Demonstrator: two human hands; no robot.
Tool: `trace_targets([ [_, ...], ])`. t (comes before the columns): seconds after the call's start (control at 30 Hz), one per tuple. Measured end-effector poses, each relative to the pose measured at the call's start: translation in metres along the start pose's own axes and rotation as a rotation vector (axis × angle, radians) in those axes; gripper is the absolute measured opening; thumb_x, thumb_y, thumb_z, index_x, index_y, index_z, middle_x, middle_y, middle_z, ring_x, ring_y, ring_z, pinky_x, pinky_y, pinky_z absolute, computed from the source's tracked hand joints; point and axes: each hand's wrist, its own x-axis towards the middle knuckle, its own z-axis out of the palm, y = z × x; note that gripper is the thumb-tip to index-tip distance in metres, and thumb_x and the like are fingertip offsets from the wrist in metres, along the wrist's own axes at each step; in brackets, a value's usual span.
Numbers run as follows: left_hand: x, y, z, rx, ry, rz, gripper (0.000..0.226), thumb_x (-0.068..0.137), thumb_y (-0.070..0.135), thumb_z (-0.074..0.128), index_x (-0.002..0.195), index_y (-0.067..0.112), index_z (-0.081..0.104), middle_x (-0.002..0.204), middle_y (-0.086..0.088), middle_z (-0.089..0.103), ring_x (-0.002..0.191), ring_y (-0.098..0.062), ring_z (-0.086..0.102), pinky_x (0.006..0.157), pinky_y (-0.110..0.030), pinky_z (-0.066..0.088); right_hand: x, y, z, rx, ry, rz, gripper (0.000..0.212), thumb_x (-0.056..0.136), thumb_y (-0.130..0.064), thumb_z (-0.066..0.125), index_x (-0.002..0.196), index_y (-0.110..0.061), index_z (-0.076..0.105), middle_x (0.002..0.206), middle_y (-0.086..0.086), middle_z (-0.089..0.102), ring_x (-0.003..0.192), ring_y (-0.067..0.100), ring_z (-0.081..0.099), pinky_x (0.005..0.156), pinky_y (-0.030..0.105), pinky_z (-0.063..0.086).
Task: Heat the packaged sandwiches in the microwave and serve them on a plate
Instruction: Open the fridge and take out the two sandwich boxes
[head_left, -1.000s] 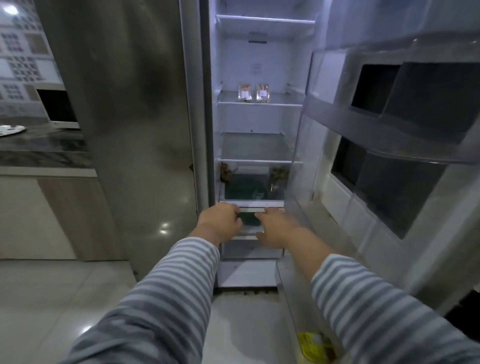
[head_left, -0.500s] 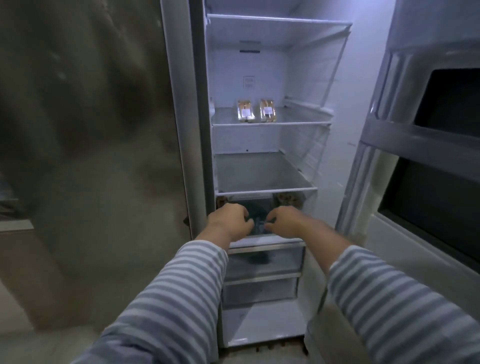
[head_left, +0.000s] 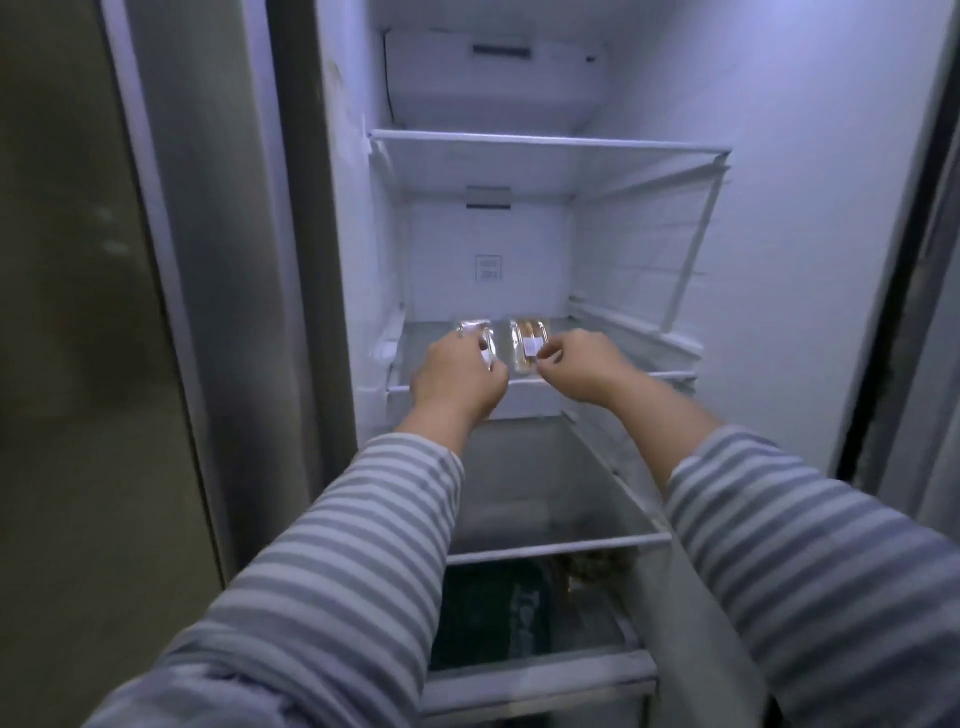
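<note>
Two clear-wrapped packaged sandwiches lie side by side on a middle glass shelf (head_left: 670, 374) of the open fridge. My left hand (head_left: 457, 379) lies over the left sandwich package (head_left: 470, 328), fingers curled round its near end. My right hand (head_left: 584, 364) pinches the right edge of the right sandwich package (head_left: 524, 332), beside its white label. Both striped sleeves reach in from below. The left package's near part is hidden under my hand. No microwave or plate is in view.
An upper shelf (head_left: 545, 143) hangs above the sandwiches. Below are a lower glass shelf (head_left: 558, 551) and a dark drawer (head_left: 519, 623). The closed steel door (head_left: 78, 364) stands at the left, and the open door's edge (head_left: 935, 312) is at the right.
Both hands rose from the drawer level up to the middle shelf and closed on the two sandwich packages. The view moved closer and tilted up into the fridge.
</note>
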Motion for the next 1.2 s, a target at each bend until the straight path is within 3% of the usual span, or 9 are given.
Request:
trace_targets([
  [0.1,0.051,0.0,0.019,0.057,0.022,-0.003,0.042,0.089,0.034,0.05,0.129,0.022,0.054,0.134,-0.006,0.049,0.128,-0.026,0.042,0.1,-0.036,0.038,0.052,0.007,-0.001,0.084,0.06,-0.001,0.032,0.091,-0.026,0.049,0.118,-0.019,0.065,0.104,0.003,0.068,0.1,0.022,0.06,0.09,0.032,0.048],
  [0.2,0.085,-0.003,0.047,0.057,0.004,-0.049,0.047,0.086,0.036,0.052,0.132,0.024,0.049,0.141,-0.004,0.04,0.132,-0.027,0.032,0.103,-0.04,0.038,0.094,0.019,0.017,0.126,0.061,0.003,0.039,0.093,-0.035,0.052,0.13,-0.021,0.056,0.131,0.009,0.058,0.121,0.026,0.052,0.1,0.034,0.042],
  [0.33,0.106,-0.015,0.079,0.037,-0.065,-0.111,0.061,0.084,0.041,0.056,0.141,0.033,0.036,0.157,-0.001,0.013,0.141,-0.031,0.019,0.107,-0.046,0.034,0.126,0.03,0.053,0.191,0.028,0.033,0.051,0.093,-0.037,0.05,0.142,-0.029,0.04,0.147,0.016,0.034,0.137,0.033,0.033,0.111,0.039,0.032],
  [0.4,0.111,-0.023,0.087,0.026,-0.093,-0.139,0.062,0.083,0.042,0.057,0.14,0.037,0.034,0.157,-0.002,0.009,0.137,-0.037,0.026,0.104,-0.046,0.035,0.131,0.034,0.067,0.215,0.014,0.023,0.052,0.094,-0.039,0.048,0.144,-0.031,0.035,0.151,0.014,0.027,0.141,0.034,0.025,0.112,0.038,0.029],
  [0.5,0.116,-0.031,0.088,-0.002,-0.134,-0.189,0.072,0.078,0.045,0.061,0.142,0.04,0.028,0.153,-0.005,0.013,0.126,-0.038,0.044,0.098,-0.043,0.041,0.136,0.036,0.076,0.206,0.038,0.016,0.051,0.095,-0.042,0.045,0.144,-0.033,0.032,0.154,0.011,0.019,0.14,0.033,0.028,0.107,0.038,0.032],
  [0.67,0.127,-0.039,0.088,0.025,-0.167,-0.245,0.084,0.076,0.051,0.061,0.146,0.042,0.017,0.14,-0.01,0.034,0.124,-0.031,0.048,0.098,-0.043,0.043,0.142,0.033,0.073,0.194,0.023,0.069,0.059,0.091,-0.044,0.048,0.146,-0.036,0.027,0.148,0.009,0.031,0.136,0.029,0.035,0.105,0.037,0.033],
  [0.83,0.125,-0.038,0.089,-0.012,-0.12,-0.279,0.084,0.077,0.044,0.062,0.147,0.045,0.017,0.135,-0.009,0.045,0.123,-0.03,0.049,0.093,-0.038,0.044,0.139,0.029,0.074,0.196,0.062,0.132,0.069,0.079,-0.039,0.056,0.143,-0.042,0.03,0.127,-0.001,0.059,0.113,0.028,0.057,0.09,0.033,0.047],
  [1.03,0.093,-0.032,0.064,-0.107,-0.08,-0.288,0.086,0.072,0.044,0.068,0.146,0.048,0.023,0.138,0.002,0.051,0.124,-0.023,0.051,0.093,-0.036,0.044,0.101,0.02,0.054,0.218,0.144,0.209,0.067,0.073,-0.043,0.061,0.136,-0.047,0.039,0.123,-0.008,0.062,0.115,0.022,0.056,0.084,0.032,0.046],
  [1.2,0.039,-0.022,0.024,-0.148,-0.112,-0.219,0.087,0.073,0.045,0.067,0.148,0.044,0.022,0.141,-0.001,0.049,0.127,-0.024,0.049,0.099,-0.038,0.044,0.035,0.004,0.029,0.176,0.189,0.218,0.068,0.073,-0.045,0.064,0.138,-0.046,0.04,0.13,-0.007,0.059,0.121,0.021,0.054,0.092,0.034,0.045],
])
